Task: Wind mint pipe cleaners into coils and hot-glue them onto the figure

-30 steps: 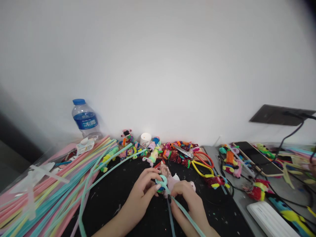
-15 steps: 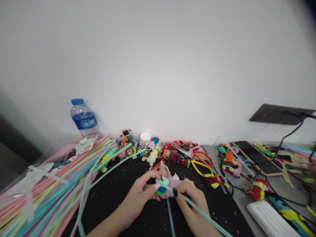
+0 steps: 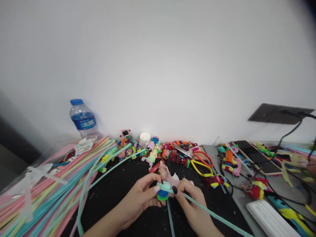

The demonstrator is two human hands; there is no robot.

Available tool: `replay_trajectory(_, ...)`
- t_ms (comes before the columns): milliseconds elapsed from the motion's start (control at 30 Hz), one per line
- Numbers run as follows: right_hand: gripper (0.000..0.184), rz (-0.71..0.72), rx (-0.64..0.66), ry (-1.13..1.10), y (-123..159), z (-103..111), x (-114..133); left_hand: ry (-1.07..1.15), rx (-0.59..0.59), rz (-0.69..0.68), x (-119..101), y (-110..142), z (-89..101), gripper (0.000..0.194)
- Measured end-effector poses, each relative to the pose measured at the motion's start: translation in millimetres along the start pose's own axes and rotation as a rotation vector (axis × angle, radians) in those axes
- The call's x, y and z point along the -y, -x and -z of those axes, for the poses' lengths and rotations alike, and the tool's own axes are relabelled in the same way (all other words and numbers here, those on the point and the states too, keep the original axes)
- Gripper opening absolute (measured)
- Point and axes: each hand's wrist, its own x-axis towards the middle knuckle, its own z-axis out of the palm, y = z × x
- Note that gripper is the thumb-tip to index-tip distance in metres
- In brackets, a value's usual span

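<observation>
My left hand [image 3: 141,200] pinches a small coiled pipe-cleaner piece [image 3: 163,194], mint on top with blue and green below. From it a long mint pipe cleaner [image 3: 209,212] runs off to the lower right, and my right hand [image 3: 191,204] is closed on it near the coil, between thumb and fingers. Just behind my hands lies a pale pink, partly speckled object [image 3: 165,171], half hidden; its kind cannot be made out. Beneath the coil, a thin grey-blue strip [image 3: 170,217] stretches toward me across the black mat [image 3: 111,194].
Loose pastel pipe cleaners [image 3: 56,184] spread over the left side beside a water bottle [image 3: 83,118]. Along the wall are several pipe-cleaner figures [image 3: 154,153], a white cap [image 3: 144,139] and scissors [image 3: 197,159]. A phone [image 3: 256,157], a white power bank [image 3: 270,219] and cables [image 3: 281,141] lie right.
My right hand has drawn the mint pipe cleaner around the coil, and its free end has swung out to the right. The coil has tilted, showing more blue and green.
</observation>
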Motion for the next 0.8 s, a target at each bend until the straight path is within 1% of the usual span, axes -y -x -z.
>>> replay_trajectory(300, 0.028, 0.014, -0.015, -0.052, 0.4, -0.2, 2.0, 0.046, 0.032, 0.088, -2.4, 3.1, -2.6, 0.021)
replay_trajectory(400, 0.029, 0.036, -0.017, -0.098, 0.3, 0.2, 2.3, 0.081, 0.056, 0.104, -2.5, 3.9, -2.4, 0.016)
replay_trajectory(500, 0.028, 0.079, 0.006, -0.156, 1.6, 1.1, 2.1, 0.154, 0.081, 0.114, -1.7, 4.5, -0.5, 0.011)
replay_trajectory(600, 0.030, 0.096, 0.043, -0.193, 3.2, 2.3, 2.3, 0.236, 0.097, 0.141, -1.3, 4.7, 2.0, 0.010)
replay_trajectory(733, 0.033, 0.109, 0.097, -0.199, 3.2, 3.0, 4.1, 0.283, 0.130, 0.165, -2.8, 5.0, 1.6, 0.009)
replay_trajectory(800, 0.034, 0.119, 0.095, -0.189, 2.8, 2.4, 4.8, 0.300, 0.147, 0.179, -4.0, 5.1, -0.1, 0.009)
